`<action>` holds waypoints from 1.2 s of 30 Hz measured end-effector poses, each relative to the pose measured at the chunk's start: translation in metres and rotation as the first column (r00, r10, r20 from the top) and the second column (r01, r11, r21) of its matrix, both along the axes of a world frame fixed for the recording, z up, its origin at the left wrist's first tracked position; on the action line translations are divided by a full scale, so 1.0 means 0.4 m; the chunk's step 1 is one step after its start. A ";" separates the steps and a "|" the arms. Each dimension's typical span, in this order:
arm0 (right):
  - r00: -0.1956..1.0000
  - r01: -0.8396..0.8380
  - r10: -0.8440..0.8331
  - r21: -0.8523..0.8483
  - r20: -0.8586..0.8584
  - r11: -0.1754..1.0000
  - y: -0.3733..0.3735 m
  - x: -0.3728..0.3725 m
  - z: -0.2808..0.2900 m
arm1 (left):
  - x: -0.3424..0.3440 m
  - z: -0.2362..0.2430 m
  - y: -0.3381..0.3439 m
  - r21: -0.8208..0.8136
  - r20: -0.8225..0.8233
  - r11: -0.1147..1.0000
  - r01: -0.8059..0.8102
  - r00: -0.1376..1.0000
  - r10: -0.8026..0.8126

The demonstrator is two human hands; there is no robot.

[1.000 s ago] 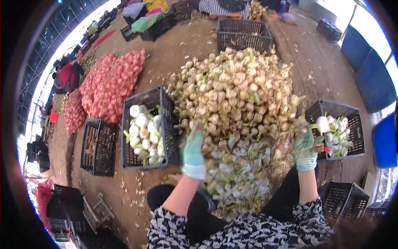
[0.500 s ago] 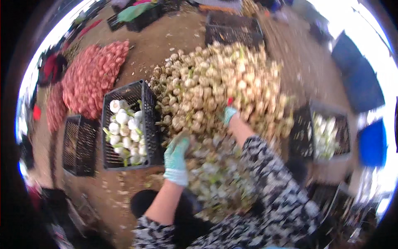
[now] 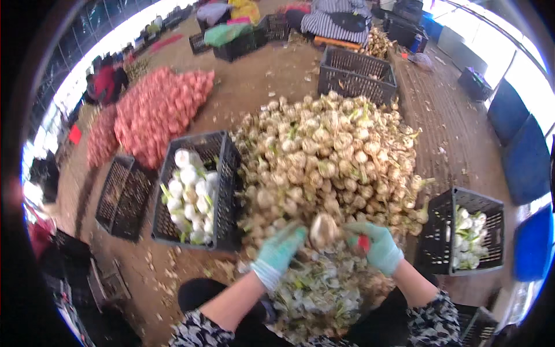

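A brownish-white garlic bulb (image 3: 324, 231) sits between my two gloved hands, above the near edge of a big heap of unpeeled garlic (image 3: 335, 150). My left hand (image 3: 281, 253), in a pale green and white glove, has its fingers closed at the bulb's left side. From the right my right hand (image 3: 377, 246), gloved alike, curls toward the bulb. A small red object (image 3: 363, 242) shows in its grip; its kind is hidden. Below the hands lies a pile of loose skins and green trimmings (image 3: 318, 292).
Left of the heap stands a black crate of cleaned white garlic (image 3: 189, 194), beside another black crate (image 3: 123, 196) and pink net sacks (image 3: 162, 113). A crate with fewer white bulbs (image 3: 469, 237) stands at right. Beyond the heap are a black crate (image 3: 357, 75) and a person in stripes (image 3: 335, 26).
My right hand has drawn back from the heap toward me and to the right. My left hand has moved right, away from the crate, and the garlic bulb now shows between both hands.
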State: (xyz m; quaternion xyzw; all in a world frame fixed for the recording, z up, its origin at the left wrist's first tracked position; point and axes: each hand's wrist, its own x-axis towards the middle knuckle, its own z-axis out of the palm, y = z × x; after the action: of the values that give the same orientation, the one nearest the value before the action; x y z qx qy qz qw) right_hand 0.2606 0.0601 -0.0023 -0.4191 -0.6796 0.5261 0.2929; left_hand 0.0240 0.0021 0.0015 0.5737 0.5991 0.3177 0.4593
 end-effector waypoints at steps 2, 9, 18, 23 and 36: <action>0.980 -0.131 0.058 0.401 0.190 0.906 -0.039 0.020 0.071 | 0.030 -0.002 -0.012 -0.269 0.424 0.958 0.103 0.905 0.022; 0.993 -0.064 0.094 0.326 -0.075 0.943 -0.080 0.033 0.090 | 0.102 0.056 -0.014 -0.252 0.588 0.945 0.208 0.809 -0.022; 0.382 -0.165 -0.762 -0.850 -0.523 0.500 -0.101 -0.036 -0.073 | 0.165 0.043 -0.020 0.503 -0.256 0.861 0.069 0.964 0.072; 0.431 -0.052 -0.729 -0.821 -0.532 0.568 -0.095 -0.043 -0.043 | 0.173 0.046 -0.024 0.448 -0.182 0.894 -0.014 0.978 0.106; 0.544 -0.168 -0.507 -0.679 -0.668 0.715 -0.096 -0.009 0.053 | 0.170 0.072 -0.036 0.563 -0.153 0.826 -0.025 0.979 0.133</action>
State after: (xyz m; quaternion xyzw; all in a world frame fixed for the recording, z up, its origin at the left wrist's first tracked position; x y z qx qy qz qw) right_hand 0.2570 0.0217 0.0191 -0.2688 -0.1727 0.8314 0.4546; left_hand 0.0920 -0.0124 0.0301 0.6844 0.5436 0.4426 0.2003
